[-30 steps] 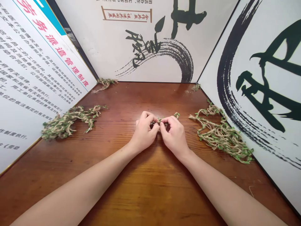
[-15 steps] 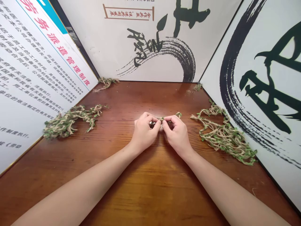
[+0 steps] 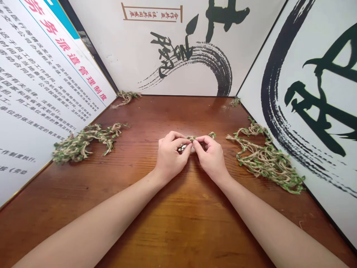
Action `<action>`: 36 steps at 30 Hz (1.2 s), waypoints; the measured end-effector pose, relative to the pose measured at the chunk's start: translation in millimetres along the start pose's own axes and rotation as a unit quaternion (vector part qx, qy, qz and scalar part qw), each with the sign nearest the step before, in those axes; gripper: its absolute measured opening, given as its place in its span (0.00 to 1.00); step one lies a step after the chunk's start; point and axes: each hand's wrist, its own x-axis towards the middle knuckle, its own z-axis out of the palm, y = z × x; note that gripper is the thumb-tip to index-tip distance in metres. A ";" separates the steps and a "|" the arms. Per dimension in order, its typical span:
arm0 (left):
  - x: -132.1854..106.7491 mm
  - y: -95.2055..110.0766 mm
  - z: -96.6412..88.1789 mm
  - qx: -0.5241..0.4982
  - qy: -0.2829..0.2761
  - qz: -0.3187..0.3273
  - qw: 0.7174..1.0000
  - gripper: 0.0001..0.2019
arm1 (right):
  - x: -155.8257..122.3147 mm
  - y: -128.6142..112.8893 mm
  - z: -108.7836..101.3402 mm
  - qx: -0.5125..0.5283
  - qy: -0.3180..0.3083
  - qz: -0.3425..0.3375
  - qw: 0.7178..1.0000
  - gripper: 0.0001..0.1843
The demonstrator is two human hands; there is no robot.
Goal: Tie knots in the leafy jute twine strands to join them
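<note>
My left hand (image 3: pixel 172 153) and my right hand (image 3: pixel 209 152) meet above the middle of the wooden table, fingertips nearly touching. Between them runs a short piece of leafy twine (image 3: pixel 191 138), tan cord with small green leaves. Thumb and forefinger of each hand are pinched on it. One end of the twine shows beyond the right fingers, and a pale bit shows inside the left hand's curl. The fingers hide most of the piece, so I cannot see how it is joined or looped.
A bundle of leafy twine (image 3: pixel 79 143) lies on the left by a printed board (image 3: pixel 55 74). A larger tangled heap (image 3: pixel 267 163) rests against the right panel (image 3: pixel 315 111). A small clump (image 3: pixel 127 97) sits in the back left corner, with scraps (image 3: pixel 235 101) at the back right.
The fingers have shifted slightly on the twine, with the right fingers curled closer together. Both hands stay in the same place, and the heaps have not moved.
</note>
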 end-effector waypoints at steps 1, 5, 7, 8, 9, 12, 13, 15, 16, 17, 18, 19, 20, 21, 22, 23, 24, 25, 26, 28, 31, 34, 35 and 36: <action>0.4 0.6 -0.3 -0.008 0.000 -0.004 1.000 0.04 | 0.0 0.0 0.1 0.000 0.000 -0.001 1.000 0.10; 1.3 0.7 -0.7 -0.024 -0.003 -0.003 1.000 0.04 | 0.0 -0.9 -0.3 0.011 -0.003 -0.001 1.000 0.10; 1.2 -0.6 -0.3 -0.024 -0.004 -0.007 1.000 0.05 | -0.1 -1.6 -0.6 0.020 -0.006 0.001 1.000 0.11; 1.1 -1.5 0.0 -0.026 -0.006 -0.013 1.000 0.05 | -0.2 -1.9 -0.8 0.024 -0.007 0.001 1.000 0.11; 0.9 -2.3 0.4 -0.029 -0.009 -0.020 0.999 0.05 | -0.3 -2.1 -1.0 0.026 -0.009 0.001 1.000 0.11; 0.8 -4.5 1.2 -0.051 -0.015 -0.041 0.998 0.05 | -0.1 -2.2 -1.9 0.027 -0.017 -0.003 0.999 0.10; 0.9 -5.0 1.3 -0.060 -0.017 -0.049 0.997 0.05 | 0.1 -2.2 -2.2 0.025 -0.019 -0.005 0.999 0.10; 1.1 -5.4 1.3 -0.073 -0.025 -0.059 0.995 0.04 | 0.4 -2.2 -2.9 0.019 -0.024 -0.008 1.000 0.09; 1.2 -5.3 1.2 -0.074 -0.030 -0.059 0.995 0.04 | 0.5 -2.3 -3.2 0.016 -0.024 -0.011 1.000 0.09; 1.3 -5.1 1.0 -0.068 -0.034 -0.056 0.996 0.04 | 0.5 -2.4 -3.3 0.012 -0.023 -0.017 1.000 0.08; 1.3 -4.7 0.9 -0.057 -0.037 -0.049 0.996 0.05 | 0.3 -2.6 -3.4 0.009 -0.022 -0.024 0.999 0.08; 1.3 -4.2 0.8 -0.044 -0.038 -0.043 0.997 0.05 | 0.1 -2.8 -3.3 0.005 -0.022 -0.032 0.999 0.08; 1.2 -3.7 0.8 -0.031 -0.039 -0.038 0.998 0.05 | -0.2 -3.0 -3.3 0.001 -0.021 -0.040 0.999 0.08; 1.1 -3.1 0.9 -0.019 -0.041 -0.037 0.998 0.05 | -0.5 -3.2 -3.2 -0.003 -0.022 -0.046 0.999 0.08; 0.9 -2.7 1.1 -0.006 -0.043 -0.036 0.998 0.05 | -0.8 -3.3 -3.2 -0.007 -0.025 -0.051 0.998 0.08; 0.8 -2.3 1.4 0.008 -0.045 -0.036 0.998 0.04 | -1.2 -3.4 -3.2 -0.013 -0.028 -0.055 0.998 0.08; 0.7 -2.1 1.8 0.024 -0.047 -0.034 0.998 0.04 | -1.5 -3.4 -3.1 -0.020 -0.031 -0.059 0.998 0.08; 0.6 -1.9 2.2 0.041 -0.048 -0.030 0.998 0.03 | -1.8 -3.3 -3.0 -0.028 -0.034 -0.064 0.997 0.08; 0.5 -1.9 2.7 0.057 -0.047 -0.025 0.997 0.03 | -2.1 -3.2 -2.9 -0.036 -0.035 -0.069 0.996 0.08; 0.3 -2.2 3.6 0.078 -0.045 -0.013 0.996 0.03 | -2.6 -3.0 -2.5 -0.050 -0.034 -0.078 0.995 0.08; 0.0 -3.0 4.8 0.085 -0.037 0.003 0.996 0.04 | -3.6 -3.5 -1.7 -0.059 -0.030 -0.081 0.994 0.07; -0.2 -3.6 5.3 0.082 -0.026 0.010 0.996 0.05 | -4.5 -4.8 -1.1 -0.062 -0.025 -0.081 0.994 0.07; -0.3 -3.7 5.3 0.082 -0.024 0.010 0.996 0.05 | -4.7 -5.2 -0.9 -0.063 -0.023 -0.081 0.994 0.07; -0.5 -3.7 5.2 0.083 -0.022 0.008 0.996 0.05 | -4.9 -5.6 -0.7 -0.064 -0.021 -0.080 0.995 0.07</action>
